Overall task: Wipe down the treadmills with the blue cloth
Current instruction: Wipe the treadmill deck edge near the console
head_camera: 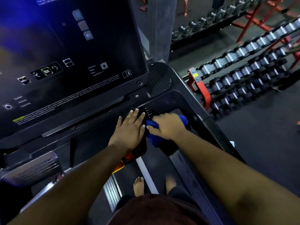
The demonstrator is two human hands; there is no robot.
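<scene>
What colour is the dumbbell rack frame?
Red, seen in the head view: rack frame.

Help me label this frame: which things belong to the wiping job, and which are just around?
Job: blue cloth, right hand gripping it, left hand flat on the treadmill console.
Around: dumbbell racks, floor.

The left hand (129, 129) lay flat, fingers straight, on the dark plastic ledge (97, 127) below the big black treadmill console screen (68, 59). Just beside it, the right hand (165, 126) gripped a crumpled blue cloth (153, 137) and pressed it on the same ledge. Two bare feet (138, 185) stood on the dark treadmill belt (155, 161). To the right, black dumbbells (243, 75) filled a red metal rack (199, 88) on the grey floor (259, 143).
</scene>
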